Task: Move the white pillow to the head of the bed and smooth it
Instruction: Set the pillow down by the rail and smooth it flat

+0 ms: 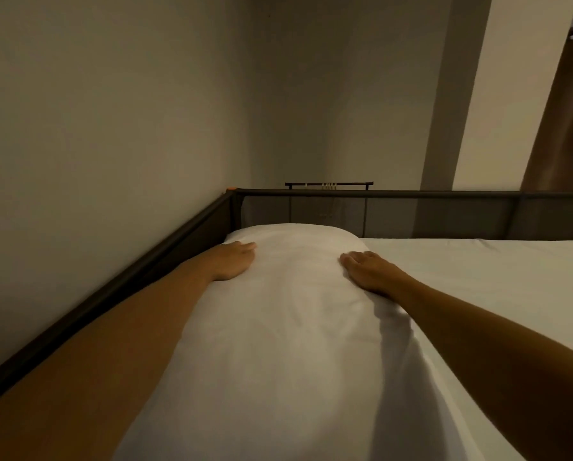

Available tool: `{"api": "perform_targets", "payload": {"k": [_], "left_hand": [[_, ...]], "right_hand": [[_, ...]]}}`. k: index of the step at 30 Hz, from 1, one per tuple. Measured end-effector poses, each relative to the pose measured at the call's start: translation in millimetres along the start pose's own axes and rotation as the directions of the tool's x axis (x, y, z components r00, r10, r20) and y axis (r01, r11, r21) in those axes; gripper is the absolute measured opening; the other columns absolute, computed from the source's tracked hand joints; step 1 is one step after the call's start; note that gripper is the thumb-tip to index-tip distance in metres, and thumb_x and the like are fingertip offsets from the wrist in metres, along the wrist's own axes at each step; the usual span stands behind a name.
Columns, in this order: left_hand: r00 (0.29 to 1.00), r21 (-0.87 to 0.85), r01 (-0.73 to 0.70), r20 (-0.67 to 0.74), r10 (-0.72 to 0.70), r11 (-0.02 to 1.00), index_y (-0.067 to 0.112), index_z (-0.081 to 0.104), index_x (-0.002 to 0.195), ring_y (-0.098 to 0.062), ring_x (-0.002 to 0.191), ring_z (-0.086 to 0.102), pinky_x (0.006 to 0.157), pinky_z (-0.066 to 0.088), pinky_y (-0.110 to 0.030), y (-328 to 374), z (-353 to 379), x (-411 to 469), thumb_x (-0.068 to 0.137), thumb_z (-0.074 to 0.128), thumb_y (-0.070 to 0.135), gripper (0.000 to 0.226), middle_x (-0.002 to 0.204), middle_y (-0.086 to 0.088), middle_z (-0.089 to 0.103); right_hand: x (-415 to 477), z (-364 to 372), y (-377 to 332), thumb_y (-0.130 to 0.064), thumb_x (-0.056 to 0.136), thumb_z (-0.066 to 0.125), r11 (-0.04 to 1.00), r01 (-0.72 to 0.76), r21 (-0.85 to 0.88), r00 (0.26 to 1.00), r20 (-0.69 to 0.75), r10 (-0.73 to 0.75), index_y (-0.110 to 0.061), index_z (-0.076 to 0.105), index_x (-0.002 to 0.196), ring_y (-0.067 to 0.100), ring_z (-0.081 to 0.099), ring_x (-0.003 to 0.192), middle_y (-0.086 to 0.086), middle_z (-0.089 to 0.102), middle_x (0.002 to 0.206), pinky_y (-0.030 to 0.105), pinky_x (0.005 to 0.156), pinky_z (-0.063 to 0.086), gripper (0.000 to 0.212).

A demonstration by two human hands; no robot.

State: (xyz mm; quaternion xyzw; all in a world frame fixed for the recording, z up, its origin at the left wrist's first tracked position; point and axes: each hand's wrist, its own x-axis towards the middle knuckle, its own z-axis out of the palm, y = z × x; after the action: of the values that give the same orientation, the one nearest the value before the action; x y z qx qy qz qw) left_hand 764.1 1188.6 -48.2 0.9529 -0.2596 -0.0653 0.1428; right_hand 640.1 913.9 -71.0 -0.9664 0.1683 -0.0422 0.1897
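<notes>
White cotton under both palms — the white pillow [288, 294] lies lengthwise in front of me, its far rounded end close to the dark mesh rail [411, 211] at the end of the bed, its left side along the side rail [112, 287] by the wall [95, 128]

Left hand [233, 262]: arm stretched long and nearly straight beside the side rail, palm down on the pillow's far left edge, fingers together and flat, tips pointing right and slightly away from me, gripping nothing

Right hand [370, 272]: arm comes in from the lower right, forearm angled up toward the left, wrist low, palm down on the pillow's right shoulder. Fingers lie close together, extended, not curled around any fabric — flat contact only

Hands well apart, the pillow's crown between them. Soft creases run down the cover below the right wrist; shadow falls along the pillow's right flank onto the white sheet [494, 277]

Beyond the end rail, a small dark rack [328, 185] against the far wall; brown curtain [558, 128] at upper right
</notes>
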Motion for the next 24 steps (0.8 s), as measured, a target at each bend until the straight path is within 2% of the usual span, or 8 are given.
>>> {"api": "perform_targets", "payload": {"k": [3,6,10,13,16,19,22,24], "left_hand": [[0.999,0.018,0.012,-0.044,-0.011,1.000,0.032,0.017,0.150,-0.021,0.146,0.014,0.118,0.008,-0.044,-1.4,-9.7,-15.0,0.094,0.017,0.057,0.061,0.161,0.001,0.012],[0.991,0.105,-0.089,-0.089,0.098,0.990,0.031,0.015,0.150,-0.016,0.147,0.008,0.118,0.005,-0.045,14.2,-16.1,-34.7,0.095,0.016,0.052,0.059,0.161,0.004,0.009],[0.960,0.191,-0.260,-0.053,0.275,0.946,0.030,0.010,0.151,-0.010,0.146,0.001,0.111,-0.013,-0.018,38.5,1.1,-64.8,0.098,0.019,0.047,0.056,0.161,0.008,0.004],[0.964,0.094,-0.258,-0.043,0.262,0.962,0.035,0.009,0.150,-0.011,0.147,0.003,0.118,0.002,-0.035,43.5,17.2,-86.1,0.095,0.019,0.055,0.060,0.161,0.008,0.005],[0.975,0.052,-0.216,-0.049,0.219,0.975,0.033,0.009,0.150,-0.011,0.147,0.003,0.117,0.001,-0.031,33.6,22.4,-99.7,0.096,0.020,0.053,0.059,0.161,0.006,0.005],[0.987,0.046,-0.161,-0.017,0.162,0.986,0.028,0.010,0.151,-0.012,0.147,0.005,0.117,0.000,-0.028,23.0,18.2,-111.0,0.098,0.019,0.048,0.057,0.162,0.003,0.004],[0.995,0.100,-0.100,-0.018,0.102,0.990,0.027,0.008,0.152,-0.015,0.147,0.004,0.117,0.001,-0.032,17.2,7.8,-123.1,0.098,0.017,0.047,0.058,0.162,0.000,0.002],[0.994,0.172,-0.083,-0.058,0.094,0.982,0.030,0.005,0.151,-0.018,0.148,0.000,0.117,0.002,-0.039,17.2,4.6,-134.1,0.096,0.016,0.051,0.060,0.162,0.002,-0.001]], "right_hand": [[-13.3,-13.9,0.2,-0.053,0.096,0.019,1.000,0.016,-0.002,1.000,-0.013,-0.016,-0.022,0.035,0.138,0.033,0.041,0.127,0.015,0.039,0.146,0.055,0.105,0.032,0.055],[-32.3,-25.6,-17.4,-0.062,0.092,0.020,0.989,0.109,-0.098,0.992,-0.058,-0.115,-0.025,0.027,0.147,0.035,0.027,0.139,0.009,0.021,0.158,0.057,0.110,0.025,0.066],[-64.2,-12.1,-38.8,-0.069,0.088,0.016,0.956,0.280,-0.092,0.955,-0.080,-0.287,-0.030,0.023,0.148,0.030,0.016,0.144,0.003,0.013,0.160,0.050,0.114,0.013,0.073],[-85.9,6.4,-35.4,-0.072,0.085,0.012,0.947,0.313,-0.076,0.948,-0.026,-0.316,-0.032,0.019,0.148,0.027,0.013,0.145,0.000,0.012,0.161,0.048,0.116,0.011,0.075],[-94.8,17.3,-20.6,-0.074,0.083,0.010,0.963,0.265,-0.046,0.964,-0.008,-0.265,-0.033,0.018,0.148,0.026,0.019,0.144,-0.001,0.019,0.159,0.048,0.113,0.014,0.077],[-103.2,13.2,-5.4,-0.071,0.084,0.011,0.982,0.190,-0.010,0.982,0.027,-0.189,-0.026,0.027,0.146,0.027,0.029,0.139,0.003,0.030,0.155,0.048,0.112,0.020,0.078],[-113.4,0.2,-3.5,-0.054,0.096,0.019,0.985,0.169,-0.031,0.984,0.060,-0.167,-0.018,0.042,0.131,0.028,0.047,0.121,0.013,0.049,0.138,0.043,0.102,0.035,0.056],[-123.5,-4.8,-7.1,-0.060,0.092,0.017,0.988,0.142,-0.060,0.990,0.011,-0.141,-0.019,0.041,0.133,0.030,0.047,0.121,0.011,0.046,0.141,0.047,0.103,0.036,0.062]]}}
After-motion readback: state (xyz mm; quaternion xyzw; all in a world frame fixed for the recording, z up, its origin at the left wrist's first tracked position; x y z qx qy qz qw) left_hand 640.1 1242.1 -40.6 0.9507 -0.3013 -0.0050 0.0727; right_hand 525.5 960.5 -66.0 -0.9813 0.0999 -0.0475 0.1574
